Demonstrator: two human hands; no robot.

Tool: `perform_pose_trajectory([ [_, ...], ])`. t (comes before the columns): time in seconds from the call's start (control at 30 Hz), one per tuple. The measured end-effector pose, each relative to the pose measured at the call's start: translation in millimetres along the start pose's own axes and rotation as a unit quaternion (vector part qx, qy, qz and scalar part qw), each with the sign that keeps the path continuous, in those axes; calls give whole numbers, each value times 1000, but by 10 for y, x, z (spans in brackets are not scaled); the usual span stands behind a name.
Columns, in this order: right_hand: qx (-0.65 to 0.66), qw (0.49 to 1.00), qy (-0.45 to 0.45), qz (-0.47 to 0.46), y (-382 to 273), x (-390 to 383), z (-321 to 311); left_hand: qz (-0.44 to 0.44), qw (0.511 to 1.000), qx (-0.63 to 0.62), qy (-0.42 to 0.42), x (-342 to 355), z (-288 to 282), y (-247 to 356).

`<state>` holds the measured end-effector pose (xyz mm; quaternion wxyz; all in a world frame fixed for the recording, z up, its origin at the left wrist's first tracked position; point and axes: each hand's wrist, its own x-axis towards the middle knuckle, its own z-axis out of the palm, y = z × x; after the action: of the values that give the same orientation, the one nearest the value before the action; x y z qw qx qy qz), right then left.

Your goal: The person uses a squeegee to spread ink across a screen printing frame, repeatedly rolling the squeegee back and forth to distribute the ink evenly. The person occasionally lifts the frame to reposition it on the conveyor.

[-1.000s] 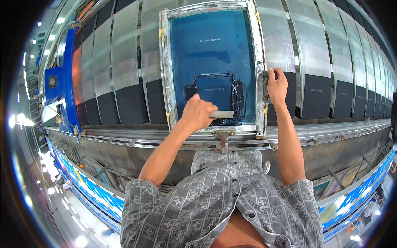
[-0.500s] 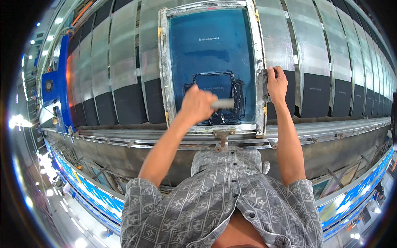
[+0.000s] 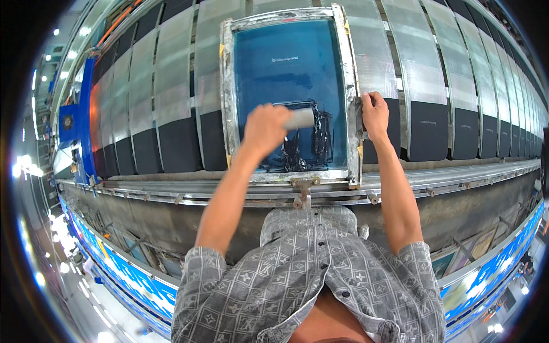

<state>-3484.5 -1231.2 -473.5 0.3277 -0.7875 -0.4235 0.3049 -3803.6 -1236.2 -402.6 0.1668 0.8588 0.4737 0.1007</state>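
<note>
My left hand [image 3: 266, 128] is closed around a squeegee [image 3: 301, 119], whose pale grey end sticks out to the right of the fist. It works over the blue mesh of a screen printing frame [image 3: 227, 108]. Glossy black ink [image 3: 293, 153] lies in thick streaks on the near half of the mesh, below and right of the squeegee. The squeegee's lower edge is hidden by my hand. My right hand [image 3: 375, 117] is closed at the frame's right side, its fingers pinching a dark fitting [image 3: 359, 114] there.
Long pallets with dark fabric pieces [image 3: 426, 130] on their near ends run in a row to both sides. A metal rail [image 3: 229, 193] crosses in front of me, with a bracket [image 3: 305, 188] under the frame. A blue machine [image 3: 86, 120] stands at the left.
My left hand and the squeegee have moved away from me over the mesh, and ink streaks show behind them. My right hand keeps its place on the frame's side.
</note>
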Motion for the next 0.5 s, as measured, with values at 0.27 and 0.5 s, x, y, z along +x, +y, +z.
perform_pose_trajectory([
  [0.27, 15, 1000, -9, 10, -498, -70, -2, -1, 994, 51, 92, -1230, 245, 460],
  [0.5, 117, 993, -22, -15, -499, -670, 1409, -49, 999, 16, -1, -1632, -335, -782],
])
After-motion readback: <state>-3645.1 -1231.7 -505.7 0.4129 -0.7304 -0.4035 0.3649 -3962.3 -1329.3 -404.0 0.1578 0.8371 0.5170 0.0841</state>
